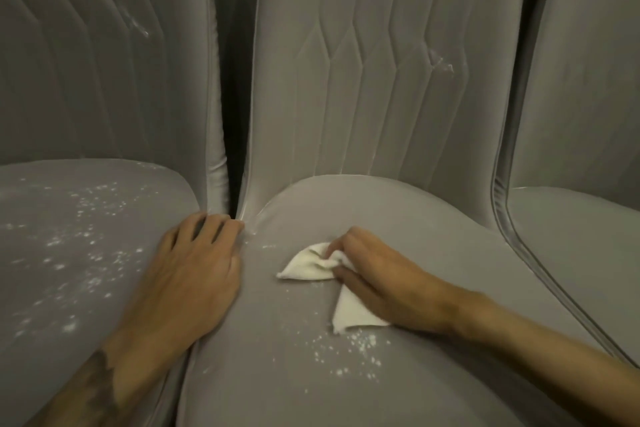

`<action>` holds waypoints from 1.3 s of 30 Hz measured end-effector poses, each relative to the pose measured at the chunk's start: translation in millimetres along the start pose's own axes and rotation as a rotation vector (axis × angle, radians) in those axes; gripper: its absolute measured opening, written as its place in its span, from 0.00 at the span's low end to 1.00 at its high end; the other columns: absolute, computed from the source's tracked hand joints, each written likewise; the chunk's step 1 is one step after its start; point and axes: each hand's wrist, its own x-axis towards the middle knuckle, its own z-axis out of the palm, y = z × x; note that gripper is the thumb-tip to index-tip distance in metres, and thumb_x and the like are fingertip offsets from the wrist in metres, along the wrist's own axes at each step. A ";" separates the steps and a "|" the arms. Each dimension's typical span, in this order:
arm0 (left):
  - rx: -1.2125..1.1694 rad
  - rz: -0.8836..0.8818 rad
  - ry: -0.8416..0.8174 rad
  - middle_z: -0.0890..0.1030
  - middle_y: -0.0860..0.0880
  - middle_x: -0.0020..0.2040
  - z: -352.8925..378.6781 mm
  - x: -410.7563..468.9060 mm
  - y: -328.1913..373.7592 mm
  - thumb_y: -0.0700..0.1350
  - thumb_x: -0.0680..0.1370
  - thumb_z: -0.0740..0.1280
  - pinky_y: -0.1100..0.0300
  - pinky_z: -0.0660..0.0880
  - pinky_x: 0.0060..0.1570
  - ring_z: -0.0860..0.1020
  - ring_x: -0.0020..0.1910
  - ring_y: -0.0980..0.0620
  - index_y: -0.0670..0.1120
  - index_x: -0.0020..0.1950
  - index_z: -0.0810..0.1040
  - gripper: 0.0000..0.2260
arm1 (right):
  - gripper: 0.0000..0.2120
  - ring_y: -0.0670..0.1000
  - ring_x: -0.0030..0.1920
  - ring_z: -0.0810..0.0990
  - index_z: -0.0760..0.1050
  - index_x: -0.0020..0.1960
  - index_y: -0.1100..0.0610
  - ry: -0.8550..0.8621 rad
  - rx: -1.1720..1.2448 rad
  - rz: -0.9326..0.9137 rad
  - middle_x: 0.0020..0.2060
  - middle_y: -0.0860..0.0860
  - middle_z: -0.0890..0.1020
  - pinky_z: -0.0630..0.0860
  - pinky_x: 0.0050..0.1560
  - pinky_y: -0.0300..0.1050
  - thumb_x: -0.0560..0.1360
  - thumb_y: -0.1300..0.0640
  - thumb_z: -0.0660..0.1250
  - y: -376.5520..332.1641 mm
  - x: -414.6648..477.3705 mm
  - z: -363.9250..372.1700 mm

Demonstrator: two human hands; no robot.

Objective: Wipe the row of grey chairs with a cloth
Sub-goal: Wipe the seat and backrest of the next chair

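On middle seat (433, 236), cloth (308, 267) under right hand (374, 281)

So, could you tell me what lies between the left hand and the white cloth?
In the head view, only a strip of the middle chair's grey seat, with a few faint white specks, separates the left hand from the cloth.
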 end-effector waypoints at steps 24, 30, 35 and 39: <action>-0.001 0.060 0.072 0.80 0.41 0.61 3.0 1.1 -0.8 0.46 0.79 0.53 0.38 0.75 0.58 0.77 0.59 0.35 0.42 0.65 0.79 0.21 | 0.10 0.53 0.55 0.71 0.72 0.60 0.59 0.089 -0.041 0.057 0.55 0.56 0.75 0.66 0.58 0.42 0.82 0.57 0.60 10.4 26.2 7.1; -0.006 0.021 0.057 0.79 0.44 0.61 -1.8 -0.7 2.5 0.47 0.79 0.55 0.43 0.75 0.58 0.76 0.59 0.39 0.45 0.65 0.78 0.19 | 0.14 0.61 0.62 0.71 0.70 0.64 0.65 0.105 -0.139 0.330 0.60 0.63 0.74 0.66 0.65 0.51 0.83 0.57 0.58 57.0 80.8 -5.4; -0.055 0.005 0.064 0.77 0.45 0.61 -0.9 -0.4 1.0 0.46 0.80 0.55 0.47 0.74 0.61 0.75 0.59 0.43 0.46 0.64 0.76 0.16 | 0.13 0.62 0.60 0.72 0.72 0.61 0.65 0.111 -0.105 0.187 0.58 0.63 0.74 0.66 0.63 0.53 0.82 0.57 0.60 12.5 119.0 30.7; -0.080 -0.027 0.051 0.78 0.42 0.63 -2.7 -1.1 1.4 0.47 0.80 0.53 0.45 0.75 0.63 0.77 0.61 0.41 0.43 0.63 0.77 0.18 | 0.11 0.59 0.56 0.73 0.72 0.61 0.61 0.071 -0.060 -0.041 0.56 0.60 0.75 0.68 0.61 0.51 0.82 0.55 0.60 -5.0 104.2 35.9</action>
